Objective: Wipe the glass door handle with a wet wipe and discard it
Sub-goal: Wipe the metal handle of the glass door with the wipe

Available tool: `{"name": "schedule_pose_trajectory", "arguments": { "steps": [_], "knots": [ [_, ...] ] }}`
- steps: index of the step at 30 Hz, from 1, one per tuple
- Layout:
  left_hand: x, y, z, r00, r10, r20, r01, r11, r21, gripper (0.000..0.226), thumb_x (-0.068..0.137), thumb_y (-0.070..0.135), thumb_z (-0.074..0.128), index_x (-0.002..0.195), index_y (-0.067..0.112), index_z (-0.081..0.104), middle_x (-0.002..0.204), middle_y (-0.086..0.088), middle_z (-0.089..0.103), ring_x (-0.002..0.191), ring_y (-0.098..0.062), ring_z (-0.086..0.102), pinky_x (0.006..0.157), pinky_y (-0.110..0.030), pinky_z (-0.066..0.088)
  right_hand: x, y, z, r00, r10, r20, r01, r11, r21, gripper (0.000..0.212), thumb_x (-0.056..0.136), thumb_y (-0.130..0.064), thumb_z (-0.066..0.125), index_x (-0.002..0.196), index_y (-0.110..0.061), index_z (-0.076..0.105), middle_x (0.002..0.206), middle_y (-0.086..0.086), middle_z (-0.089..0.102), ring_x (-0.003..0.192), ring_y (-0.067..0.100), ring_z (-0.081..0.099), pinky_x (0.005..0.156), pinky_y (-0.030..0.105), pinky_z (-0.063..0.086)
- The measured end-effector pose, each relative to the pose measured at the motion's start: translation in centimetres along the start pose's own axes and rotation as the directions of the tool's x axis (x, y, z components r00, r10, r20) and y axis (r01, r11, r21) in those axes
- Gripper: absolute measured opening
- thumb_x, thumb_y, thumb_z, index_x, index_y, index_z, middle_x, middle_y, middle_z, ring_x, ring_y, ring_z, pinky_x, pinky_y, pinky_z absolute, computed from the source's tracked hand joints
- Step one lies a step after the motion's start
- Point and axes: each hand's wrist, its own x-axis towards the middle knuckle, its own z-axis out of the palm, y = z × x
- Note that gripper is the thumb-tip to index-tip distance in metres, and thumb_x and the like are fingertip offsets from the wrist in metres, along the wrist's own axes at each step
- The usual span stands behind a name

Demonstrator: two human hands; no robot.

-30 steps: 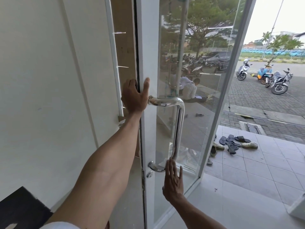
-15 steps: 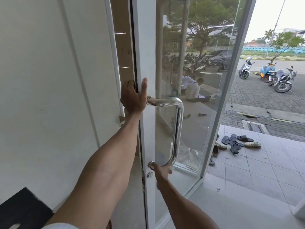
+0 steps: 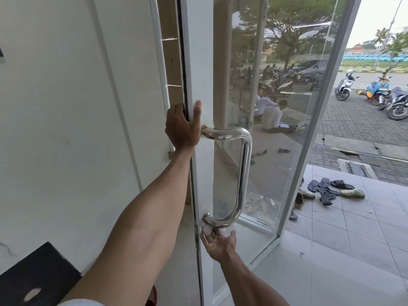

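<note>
No readable text, label, brand, number or sign; parked motorbikes (image 3: 344, 89) too small for markings.

Single head-worn wide-angle view, forward and down, near door handle (image 3: 244, 173)
</note>
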Motion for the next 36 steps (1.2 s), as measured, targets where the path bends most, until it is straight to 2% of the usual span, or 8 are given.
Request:
{"name": "schedule_pose_trajectory", "arguments": {
  "steps": [3, 6, 12, 18, 28, 32, 34, 36],
  "knots": [
    [0.2, -0.1, 0.1, 1.0, -0.002, -0.014, 0.002, 1.0, 0.005, 0.053, 0.09, 0.06, 0.047, 0.067, 0.012, 0.047, 0.07, 0.003, 0.047, 0.063, -0.014, 0.044, 0.054, -0.024, 0.03, 0.0, -1.4, 0.5, 0.999, -0.03, -0.033, 0.029, 0.999, -0.038, 0.088, 0.092, -0.07, 0.02, 0.136, 0.002, 0.046, 0.13, 0.022, 0.056, 0.119, 0.035, 0.054, 0.094, 0.047, 0.045],
    [0.2, -0.1, 0.2, 1.0, -0.01, -0.014, 0.01, 1.0, 0.02, 0.055, 0.09, 0.06, 0.046, 0.067, 0.01, 0.047, 0.07, 0.003, 0.046, 0.065, -0.013, 0.042, 0.055, -0.025, 0.027, -0.2, -2.7, 0.9, 0.994, -0.102, -0.03, 0.102, 0.995, -0.006, 0.086, 0.092, -0.069, 0.026, 0.136, 0.001, 0.045, 0.123, 0.02, 0.057, 0.125, 0.033, 0.051, 0.106, 0.042, 0.039],
    [0.1, 0.0, 0.1, 1.0, -0.009, -0.003, 0.009, 1.0, 0.025, 0.051, 0.09, 0.059, 0.046, 0.067, 0.013, 0.042, 0.071, 0.005, 0.043, 0.065, -0.013, 0.04, 0.056, -0.025, 0.026, 0.0, -1.6, 0.9, 0.996, -0.083, -0.029, 0.081, 0.994, -0.074, 0.083, 0.093, -0.067, 0.025, 0.14, 0.0, 0.041, 0.101, 0.019, 0.061, 0.087, 0.032, 0.06, 0.084, 0.041, 0.048],
    [0.2, -0.2, 0.2, 1.0, -0.003, 0.001, 0.003, 1.0, 0.018, 0.054, 0.091, 0.059, 0.047, 0.068, 0.009, 0.048, 0.071, 0.001, 0.048, 0.066, -0.016, 0.045, 0.055, -0.026, 0.028, -1.2, -1.2, 1.7, 0.999, -0.02, -0.03, 0.019, 0.998, -0.061, 0.086, 0.093, -0.067, 0.028, 0.139, 0.005, 0.038, 0.139, 0.025, 0.048, 0.131, 0.038, 0.047, 0.105, 0.044, 0.039],
    [0.0, 0.2, -0.3, 1.0, 0.019, 0.003, -0.019, 1.0, 0.01, 0.053, 0.091, 0.059, 0.046, 0.067, 0.012, 0.045, 0.071, 0.004, 0.044, 0.065, -0.014, 0.042, 0.055, -0.025, 0.026, -1.8, -4.4, 2.2, 0.997, -0.059, -0.042, 0.055, 0.994, -0.097, 0.098, 0.088, -0.075, 0.027, 0.14, 0.007, 0.037, 0.143, 0.026, 0.043, 0.134, 0.037, 0.042, 0.112, 0.042, 0.034],
    [0.0, 0.3, -0.4, 1.0, 0.028, 0.005, -0.028, 1.0, 0.013, 0.053, 0.091, 0.058, 0.048, 0.067, 0.01, 0.046, 0.07, 0.005, 0.043, 0.064, -0.014, 0.041, 0.055, -0.025, 0.026, -1.4, -5.4, 2.3, 0.995, -0.101, -0.018, 0.098, 0.989, -0.112, 0.098, 0.089, -0.074, 0.027, 0.135, 0.011, 0.041, 0.128, 0.028, 0.051, 0.126, 0.039, 0.048, 0.107, 0.043, 0.039],
    [0.0, 0.4, -0.5, 0.999, 0.031, 0.009, -0.031, 0.999, 0.014, 0.051, 0.091, 0.058, 0.047, 0.066, 0.013, 0.043, 0.07, 0.005, 0.042, 0.064, -0.014, 0.039, 0.055, -0.025, 0.025, -1.2, -6.1, 2.5, 0.99, -0.141, -0.022, 0.136, 0.98, -0.148, 0.094, 0.089, -0.073, 0.028, 0.132, 0.009, 0.045, 0.11, 0.025, 0.056, 0.105, 0.036, 0.057, 0.092, 0.042, 0.045],
    [0.0, 0.3, -0.4, 0.999, 0.032, 0.01, -0.032, 0.999, 0.021, 0.05, 0.091, 0.058, 0.047, 0.066, 0.015, 0.041, 0.07, 0.005, 0.042, 0.064, -0.014, 0.039, 0.055, -0.025, 0.025, -1.1, -6.8, 2.6, 0.983, -0.182, -0.037, 0.172, 0.967, -0.189, 0.085, 0.089, -0.071, 0.031, 0.128, 0.002, 0.049, 0.099, 0.02, 0.058, 0.09, 0.031, 0.057, 0.09, 0.04, 0.044]
  ]
}}
